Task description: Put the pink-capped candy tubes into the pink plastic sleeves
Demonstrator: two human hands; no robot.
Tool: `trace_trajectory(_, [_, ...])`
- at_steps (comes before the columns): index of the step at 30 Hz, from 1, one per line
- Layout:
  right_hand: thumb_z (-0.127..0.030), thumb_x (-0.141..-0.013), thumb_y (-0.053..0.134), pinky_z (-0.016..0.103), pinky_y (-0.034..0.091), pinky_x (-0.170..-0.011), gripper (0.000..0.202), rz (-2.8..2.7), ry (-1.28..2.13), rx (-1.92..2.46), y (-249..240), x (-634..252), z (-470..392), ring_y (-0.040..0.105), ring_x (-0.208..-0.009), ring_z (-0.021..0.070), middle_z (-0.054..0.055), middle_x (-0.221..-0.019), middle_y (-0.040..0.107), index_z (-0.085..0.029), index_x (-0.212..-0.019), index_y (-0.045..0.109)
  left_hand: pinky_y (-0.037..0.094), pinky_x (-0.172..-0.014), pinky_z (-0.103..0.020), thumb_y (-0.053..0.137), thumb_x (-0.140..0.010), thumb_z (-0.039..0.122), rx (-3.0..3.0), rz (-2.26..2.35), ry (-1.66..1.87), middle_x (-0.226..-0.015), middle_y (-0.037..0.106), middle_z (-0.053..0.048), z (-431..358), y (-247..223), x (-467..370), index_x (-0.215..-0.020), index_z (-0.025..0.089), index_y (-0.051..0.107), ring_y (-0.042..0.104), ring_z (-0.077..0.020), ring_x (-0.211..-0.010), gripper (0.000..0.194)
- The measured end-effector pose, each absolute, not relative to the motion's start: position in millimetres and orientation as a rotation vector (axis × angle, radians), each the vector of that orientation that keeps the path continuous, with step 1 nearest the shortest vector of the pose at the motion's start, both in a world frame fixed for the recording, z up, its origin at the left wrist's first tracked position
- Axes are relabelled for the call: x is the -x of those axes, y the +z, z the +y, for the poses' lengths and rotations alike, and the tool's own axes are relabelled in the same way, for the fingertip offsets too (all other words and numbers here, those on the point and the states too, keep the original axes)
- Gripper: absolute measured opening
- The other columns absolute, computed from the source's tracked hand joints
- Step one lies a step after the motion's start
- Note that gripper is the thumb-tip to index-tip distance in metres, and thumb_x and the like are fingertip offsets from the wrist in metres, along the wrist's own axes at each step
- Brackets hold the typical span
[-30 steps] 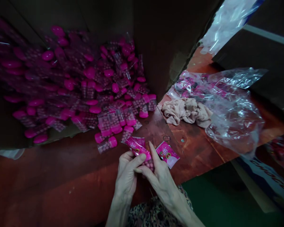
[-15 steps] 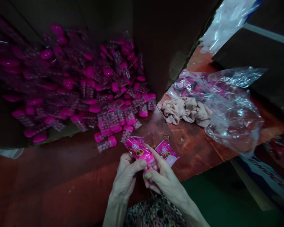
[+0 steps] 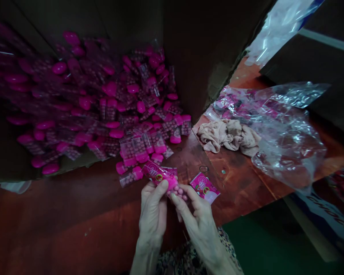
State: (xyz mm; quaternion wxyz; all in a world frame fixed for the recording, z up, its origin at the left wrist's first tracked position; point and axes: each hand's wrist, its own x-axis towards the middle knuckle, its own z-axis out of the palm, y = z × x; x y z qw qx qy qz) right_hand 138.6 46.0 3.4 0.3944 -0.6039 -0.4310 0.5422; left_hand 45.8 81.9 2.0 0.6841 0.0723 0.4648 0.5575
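Note:
Between my two hands is a small clear candy container (image 3: pixel 180 191) with a pink cap and round pink candies inside. A printed pink wrapper (image 3: pixel 154 171) lies over its capped end. My left hand (image 3: pixel 154 208) is closed, its thumb pressed on the cap and wrapper. My right hand (image 3: pixel 196 214) pinches the candy-filled end between thumb and fingers. Just right of the hands, a flat printed pink label (image 3: pixel 204 188) rests on the table. Several similar capped containers (image 3: pixel 139 147) lie beyond my hands at the mouth of a cardboard box.
The dark cardboard box (image 3: pixel 200 49) holds a heap of pink-capped containers (image 3: pixel 86 103). A crumpled beige cloth (image 3: pixel 227 135) and a clear plastic bag (image 3: pixel 289 141) with pink pieces lie right on the reddish wooden table (image 3: pixel 74 229). A printed carton (image 3: pixel 326 214) stands below the table's right edge.
The container has tilted and moved slightly left, with more of its candies showing. My left thumb has shifted up onto the cap, and my right fingers have slid toward the candy end.

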Motion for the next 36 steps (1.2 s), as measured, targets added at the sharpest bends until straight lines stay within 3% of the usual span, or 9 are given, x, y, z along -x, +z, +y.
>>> trace_trajectory(4, [-0.033,-0.087,0.049,0.017,0.037,-0.045,0.020,-1.147,1.407,1.504,4.7,-139.7,45.8,0.050,-0.057,0.0097,0.000,-0.070,0.056,-0.019,-0.097,0.056,0.051,-0.062,-0.025,0.074,-0.059,0.019,-0.231,1.066,1.255,-0.061,0.067,-0.001,81.9,1.7,-42.4,-0.067,0.015,0.069,0.060,-0.0116,-0.055,0.011])
trace_trajectory(11, [-0.033,-0.086,0.050,0.019,0.043,-0.053,0.020,-1.081,1.335,1.466,8.0,-140.1,49.6,0.055,-0.062,0.0106,0.001,-0.072,0.060,-0.017,-0.093,0.059,0.051,-0.065,-0.030,0.068,-0.067,0.036,-0.200,0.915,1.242,-0.071,0.069,-0.005,76.7,-0.1,-45.2,-0.077,0.015,0.070,0.063,-0.0161,-0.063,0.023])
trace_trajectory(16, [-0.027,-0.086,0.050,0.020,0.047,-0.060,0.018,-1.278,1.156,1.536,-0.9,-139.7,45.4,0.057,-0.064,0.0119,0.001,-0.076,0.063,-0.019,-0.099,0.059,0.049,-0.067,-0.024,0.072,-0.064,0.020,-0.228,1.057,1.272,-0.063,0.068,-0.001,80.9,-0.8,-47.6,-0.070,0.017,0.069,0.061,-0.0114,-0.059,0.008])
trace_trajectory(20, [-0.026,-0.085,0.051,0.022,0.048,-0.066,0.023,-1.350,1.077,1.563,-1.8,-142.5,43.6,0.059,-0.069,0.0127,0.003,-0.085,0.065,-0.020,-0.106,0.059,0.049,-0.065,-0.024,0.072,-0.063,0.018,-0.285,1.002,1.154,-0.062,0.067,-0.002,82.3,-2.5,-38.4,-0.070,0.014,0.069,0.060,-0.0116,-0.059,0.008])
trace_trajectory(25, [-0.031,-0.084,0.052,0.018,0.045,-0.049,0.024,-1.208,1.209,1.548,-0.5,-142.7,46.0,0.054,-0.054,0.0093,0.000,-0.071,0.062,-0.019,-0.103,0.061,0.049,-0.061,-0.025,0.072,-0.062,0.016,-0.354,0.907,1.031,-0.062,0.067,-0.003,81.1,-3.8,-33.6,-0.075,0.013,0.071,0.061,-0.0132,-0.058,0.013])
trace_trajectory(29, [-0.034,-0.084,0.053,0.017,0.039,-0.040,0.021,-1.037,1.223,1.542,-5.9,-135.4,43.8,0.044,-0.043,0.0068,-0.004,-0.057,0.051,-0.018,-0.095,0.061,0.049,-0.058,-0.025,0.071,-0.065,0.026,-0.231,0.963,1.126,-0.061,0.066,-0.003,78.1,-1.0,-42.7,-0.071,0.013,0.070,0.060,-0.0131,-0.056,0.014])
trace_trajectory(36, [-0.036,-0.083,0.053,0.019,0.040,-0.041,0.023,-0.967,1.209,1.576,-13.9,-128.8,40.2,0.045,-0.046,0.0085,-0.001,-0.063,0.054,-0.019,-0.097,0.061,0.034,-0.038,-0.015,0.074,-0.062,0.024,-0.035,1.104,1.231,-0.057,0.062,0.001,60.7,1.8,-62.6,-0.069,0.015,0.068,0.047,-0.0052,-0.043,0.013])
